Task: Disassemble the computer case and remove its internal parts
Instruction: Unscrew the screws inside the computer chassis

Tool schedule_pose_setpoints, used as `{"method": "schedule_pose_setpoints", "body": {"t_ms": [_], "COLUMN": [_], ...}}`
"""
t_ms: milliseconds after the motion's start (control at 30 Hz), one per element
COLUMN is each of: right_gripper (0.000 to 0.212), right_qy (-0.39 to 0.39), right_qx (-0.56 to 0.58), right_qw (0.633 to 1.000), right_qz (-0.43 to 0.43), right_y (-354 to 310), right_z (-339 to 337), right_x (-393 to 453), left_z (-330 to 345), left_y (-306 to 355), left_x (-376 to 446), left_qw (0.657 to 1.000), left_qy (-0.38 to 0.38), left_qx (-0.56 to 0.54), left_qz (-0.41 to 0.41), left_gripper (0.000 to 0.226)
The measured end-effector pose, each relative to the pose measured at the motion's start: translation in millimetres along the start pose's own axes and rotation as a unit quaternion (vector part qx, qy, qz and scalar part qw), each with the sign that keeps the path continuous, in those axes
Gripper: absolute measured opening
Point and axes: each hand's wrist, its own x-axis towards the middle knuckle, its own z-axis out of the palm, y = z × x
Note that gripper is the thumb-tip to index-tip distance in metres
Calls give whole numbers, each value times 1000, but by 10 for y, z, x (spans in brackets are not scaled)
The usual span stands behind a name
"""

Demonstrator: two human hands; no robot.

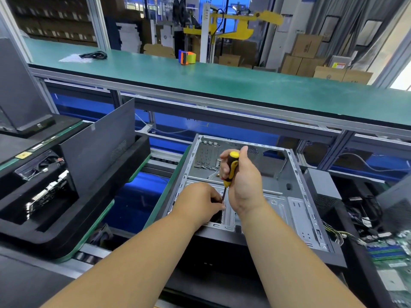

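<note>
An open grey computer case [295, 196] lies on its side in front of me, its interior almost bare metal. My right hand [244, 185] grips the yellow and black handle of a screwdriver [231, 167], held upright with the shaft pointing down into the case near its front edge. My left hand [200, 202] rests on the case's near left rim, fingers pinched around the screwdriver shaft close to its tip. The tip itself is hidden behind my left fingers.
A dark side panel [100, 145] leans upright at the left above a black foam tray [55, 218] holding a graphics card [46, 192]. A green motherboard [391, 252] and loose cables [360, 218] lie at the right. A green conveyor shelf [222, 81] runs across behind.
</note>
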Motion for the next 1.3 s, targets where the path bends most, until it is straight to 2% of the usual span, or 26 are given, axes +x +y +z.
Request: {"method": "schedule_pose_setpoints", "body": {"t_ms": [100, 167, 233, 500, 567, 700, 833, 900, 1000, 1100, 1300], "right_gripper": [37, 27, 25, 25, 31, 50, 43, 30, 25, 33, 49], "right_qy": [-29, -30, -30, -30, -18, -22, -41, -43, -30, -24, -14], "right_qx": [28, -2, -28, -51, -56, 5, 63, 39, -22, -53, -41], "right_qw": [999, 999, 999, 998, 998, 1000, 997, 998, 999, 998, 999], "right_qz": [-15, -21, -18, -8, -7, 10, 2, -10, -22, -20, 1], "right_y": [-4, -10, -22, -80, -86, -68, -53, -37, -12, -29, -42], "right_z": [6, -4, -9, -30, -41, -69, -80, -81, -106, -121, -8], "right_x": [-30, -33, -29, -8, 6, 8, 3, 9, 38, 58, 28], "left_z": [-9, -9, -6, -5, -5, -15, -9, -4, 17, 21, -4], "left_y": [8, 6, 9, 9, 9, 10, 19, 14, -4, -11, 1], "left_x": [-5, -4, -2, -1, -6, -17, -16, -5, 15, 11, -7], "left_qw": [1000, 1000, 1000, 1000, 1000, 1000, 1000, 1000, 1000, 1000, 1000], "left_qy": [-5, -6, -7, -13, -13, 1, 7, 4, 3, 3, -4], "left_qx": [-1, 0, 3, -3, -8, -6, -8, -13, -21, -19, -15], "left_qz": [-5, -6, -4, 1, 0, 3, 1, -7, -13, -3, 4], "left_gripper": [17, 17, 18, 17, 16, 16, 16, 16, 17, 18, 17]}}
